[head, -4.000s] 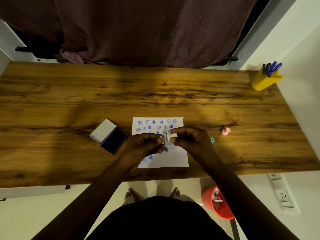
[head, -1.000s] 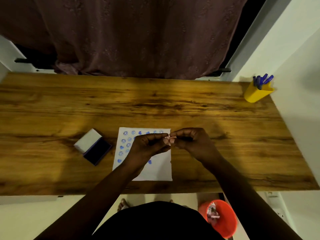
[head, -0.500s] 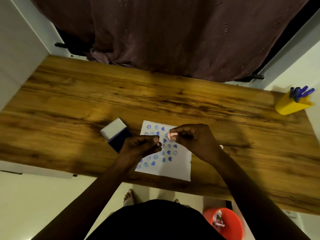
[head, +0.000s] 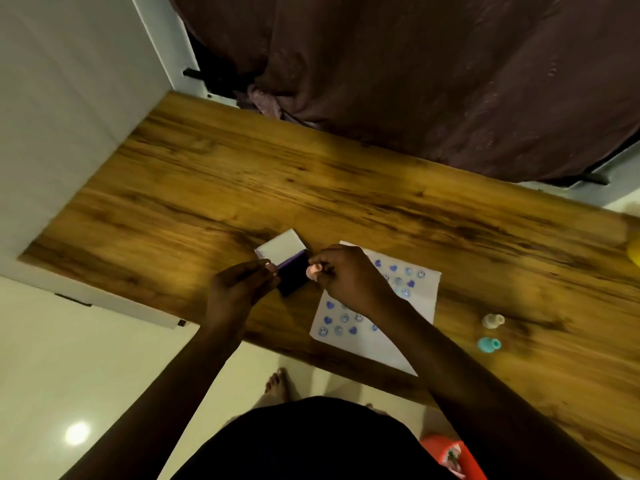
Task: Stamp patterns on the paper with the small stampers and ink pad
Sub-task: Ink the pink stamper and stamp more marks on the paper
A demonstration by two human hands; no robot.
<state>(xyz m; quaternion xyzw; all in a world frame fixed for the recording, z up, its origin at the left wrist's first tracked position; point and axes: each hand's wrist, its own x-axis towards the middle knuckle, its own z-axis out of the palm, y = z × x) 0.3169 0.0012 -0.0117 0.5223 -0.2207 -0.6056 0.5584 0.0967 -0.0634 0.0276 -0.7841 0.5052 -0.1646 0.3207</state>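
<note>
My right hand (head: 349, 277) pinches a small pink stamper (head: 313, 270) just above the right edge of the open ink pad (head: 293, 277). The pad is dark purple, and its white lid (head: 281, 247) is folded back behind it. My left hand (head: 242, 289) hovers at the pad's left side with its fingertips pinched on a small pale piece that looks like the stamper's cap (head: 272, 267). The white paper (head: 420, 306) lies to the right of the pad with several blue heart and round face prints on it. My right wrist covers part of the paper.
A beige stamper (head: 492, 320) and a teal stamper (head: 488, 344) lie on the wooden table (head: 346, 188) right of the paper. A yellow holder (head: 636, 251) shows at the right edge. An orange bin (head: 450, 455) stands on the floor below. A dark curtain hangs behind the table.
My hands have come apart, and the right hand has carried the pink stamper left from over the paper to the ink pad. The view has swung left and tilted.
</note>
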